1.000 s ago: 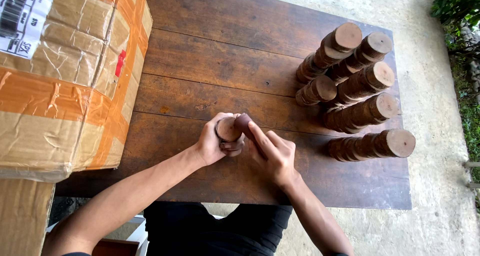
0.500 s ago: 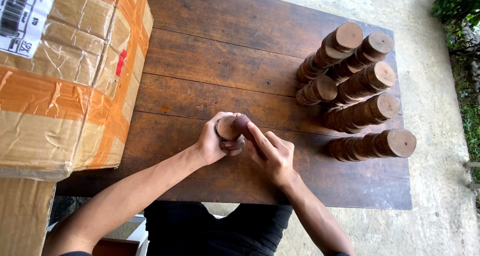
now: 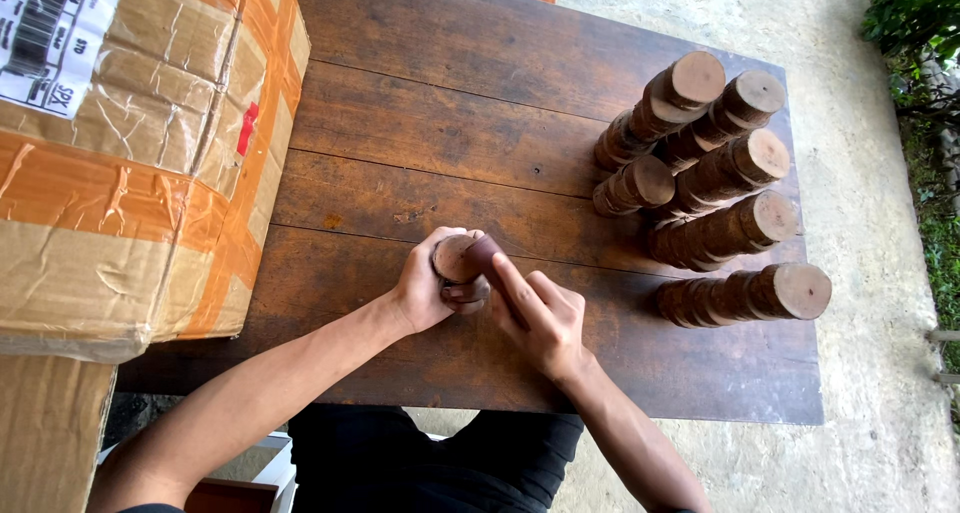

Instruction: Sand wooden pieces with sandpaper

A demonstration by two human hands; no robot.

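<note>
Head view: at frame centre, the left hand (image 3: pixel 428 291) wraps around a small round wooden piece (image 3: pixel 457 258) above the dark wooden table (image 3: pixel 420 123). The right hand (image 3: pixel 545 318) presses a brown pad (image 3: pixel 486 254) against it with extended fingers. Stacked wooden discs (image 3: pixel 700 173) stand at the right; a taped cardboard box (image 3: pixel 130 153) sits upper left.

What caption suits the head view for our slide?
Both hands, left hand and right hand, grip a small wooden cylinder beside six stacks of wooden discs.
</note>
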